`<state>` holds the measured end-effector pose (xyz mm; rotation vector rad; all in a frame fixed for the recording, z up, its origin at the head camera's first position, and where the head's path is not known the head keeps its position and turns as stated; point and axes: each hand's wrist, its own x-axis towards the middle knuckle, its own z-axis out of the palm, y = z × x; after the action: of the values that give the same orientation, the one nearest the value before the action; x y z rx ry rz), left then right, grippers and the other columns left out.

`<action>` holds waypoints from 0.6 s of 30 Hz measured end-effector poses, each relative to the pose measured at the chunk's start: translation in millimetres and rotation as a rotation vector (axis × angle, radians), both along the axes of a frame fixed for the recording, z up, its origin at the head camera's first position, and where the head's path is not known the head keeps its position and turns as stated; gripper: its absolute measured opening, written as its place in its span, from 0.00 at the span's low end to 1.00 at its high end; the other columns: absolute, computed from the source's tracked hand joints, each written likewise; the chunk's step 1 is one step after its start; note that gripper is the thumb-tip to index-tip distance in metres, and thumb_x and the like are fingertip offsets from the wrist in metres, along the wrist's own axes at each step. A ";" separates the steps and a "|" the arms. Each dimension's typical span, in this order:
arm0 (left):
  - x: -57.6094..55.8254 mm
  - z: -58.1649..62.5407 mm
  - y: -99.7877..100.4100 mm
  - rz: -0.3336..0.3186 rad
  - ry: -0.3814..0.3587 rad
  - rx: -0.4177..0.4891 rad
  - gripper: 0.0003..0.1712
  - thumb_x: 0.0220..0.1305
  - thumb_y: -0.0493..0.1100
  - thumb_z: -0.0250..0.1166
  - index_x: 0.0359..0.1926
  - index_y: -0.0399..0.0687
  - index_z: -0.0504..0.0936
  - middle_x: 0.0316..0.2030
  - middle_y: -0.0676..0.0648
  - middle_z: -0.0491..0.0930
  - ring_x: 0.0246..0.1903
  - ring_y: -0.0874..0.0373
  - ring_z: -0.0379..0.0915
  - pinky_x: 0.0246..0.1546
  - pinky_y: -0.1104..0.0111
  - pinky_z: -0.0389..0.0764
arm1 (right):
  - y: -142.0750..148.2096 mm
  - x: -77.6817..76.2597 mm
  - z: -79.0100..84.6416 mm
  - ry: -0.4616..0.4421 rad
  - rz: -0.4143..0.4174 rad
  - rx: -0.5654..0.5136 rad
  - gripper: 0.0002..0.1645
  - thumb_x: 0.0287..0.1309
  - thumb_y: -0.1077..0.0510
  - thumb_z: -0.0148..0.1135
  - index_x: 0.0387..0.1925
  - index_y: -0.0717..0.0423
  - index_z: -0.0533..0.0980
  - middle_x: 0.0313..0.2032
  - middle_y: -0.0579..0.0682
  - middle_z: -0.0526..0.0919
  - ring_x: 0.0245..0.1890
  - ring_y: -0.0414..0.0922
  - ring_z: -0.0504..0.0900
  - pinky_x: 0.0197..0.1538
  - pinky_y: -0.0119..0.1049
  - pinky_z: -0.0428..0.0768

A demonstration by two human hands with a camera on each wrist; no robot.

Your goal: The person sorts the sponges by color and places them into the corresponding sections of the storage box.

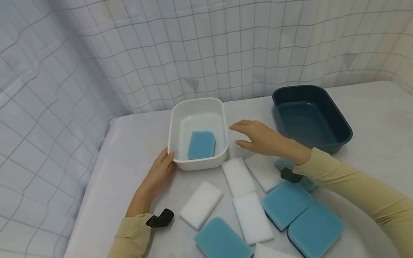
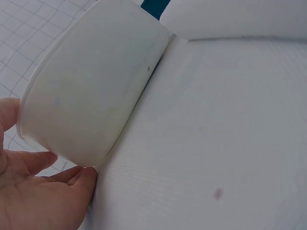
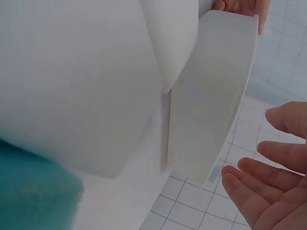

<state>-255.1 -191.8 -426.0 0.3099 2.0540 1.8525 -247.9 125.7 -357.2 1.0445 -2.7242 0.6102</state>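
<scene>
At the near left corner of a white rounded-rectangular plastic tub [image 1: 202, 163], the left hand [image 1: 156, 176] grips rim and wall. Inside the tub lies one light-blue rectangular sponge [image 1: 201, 144]. Just right of the tub, the right hand [image 1: 261, 136] hovers, fingers loosely spread; farther right sits a dark-teal plastic bin [image 1: 299, 121]. Flat white blocks [image 1: 252, 218] and more blue sponges [image 1: 224, 248] lie on its near side.

My left hand [image 2: 38, 196] holds white tub [image 2: 91, 86]: one digit at rim, other fingertips at lower corner. White block [image 2: 235, 19] near tub's opposite end. White tabletop [image 2: 206, 134] bears small pinkish spot [image 2: 218, 193]. Gridded sheet [image 2: 29, 43] behind.
</scene>
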 end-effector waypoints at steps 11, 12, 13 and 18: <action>-0.8 0.4 -0.7 -0.010 0.010 -0.010 0.37 0.74 0.56 0.37 0.74 0.48 0.36 0.75 0.48 0.34 0.75 0.52 0.30 0.75 0.54 0.40 | 9.7 10.9 5.4 -0.003 0.015 0.039 0.27 0.60 0.59 0.59 0.59 0.67 0.69 0.58 0.64 0.74 0.58 0.57 0.75 0.59 0.49 0.76; -1.0 0.3 -0.7 -0.011 0.010 -0.010 0.37 0.74 0.56 0.37 0.74 0.48 0.36 0.75 0.48 0.34 0.75 0.51 0.30 0.75 0.54 0.40 | 10.8 11.7 5.9 0.000 0.015 0.041 0.27 0.60 0.59 0.59 0.59 0.67 0.69 0.58 0.64 0.74 0.58 0.57 0.75 0.59 0.49 0.76; -1.1 0.1 -0.9 -0.010 0.009 -0.011 0.37 0.74 0.56 0.37 0.74 0.48 0.36 0.75 0.48 0.34 0.75 0.51 0.30 0.75 0.54 0.39 | 11.9 12.4 6.0 0.001 0.014 0.042 0.27 0.60 0.59 0.59 0.59 0.67 0.69 0.58 0.64 0.74 0.58 0.57 0.75 0.59 0.49 0.76; -1.6 -0.7 -0.6 -0.009 0.004 -0.006 0.37 0.74 0.56 0.38 0.74 0.48 0.36 0.75 0.48 0.34 0.75 0.52 0.30 0.76 0.54 0.39 | 17.0 17.0 8.4 0.010 0.021 0.041 0.27 0.60 0.59 0.59 0.60 0.66 0.69 0.58 0.63 0.74 0.58 0.57 0.75 0.58 0.49 0.77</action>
<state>-256.7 -192.4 -426.7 0.3205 2.0571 1.8421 -230.9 142.7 -348.8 1.0842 -2.7318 0.5526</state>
